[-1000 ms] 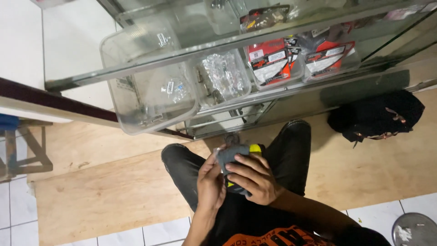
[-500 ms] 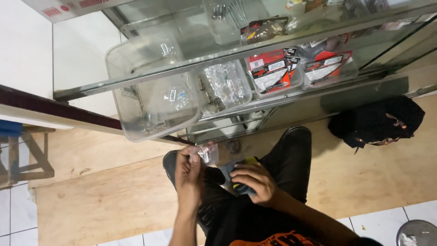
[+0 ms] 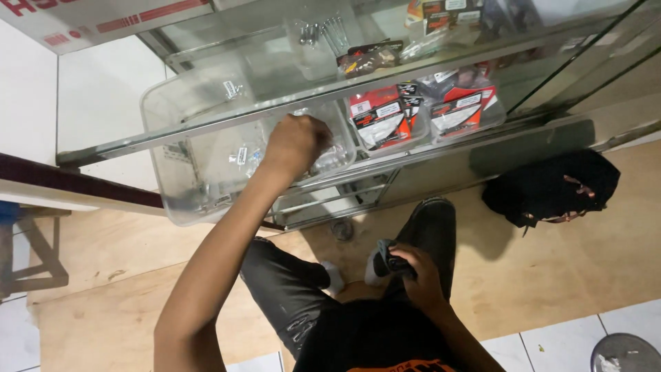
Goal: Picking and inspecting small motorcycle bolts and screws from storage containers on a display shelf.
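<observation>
The left hand (image 3: 297, 141) is raised, closed in a fist, against the clear plastic bin (image 3: 180, 148) at the front edge of the glass shelf (image 3: 206, 127), while a dark grey object (image 3: 390, 262) is gripped by the right hand (image 3: 416, 274) over the lap.

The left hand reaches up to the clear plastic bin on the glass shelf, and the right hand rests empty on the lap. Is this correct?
Not quite. In the head view the right hand is not empty: it holds a small dark object near the lap. The left hand does reach up to the clear plastic bin on the glass shelf.
</observation>
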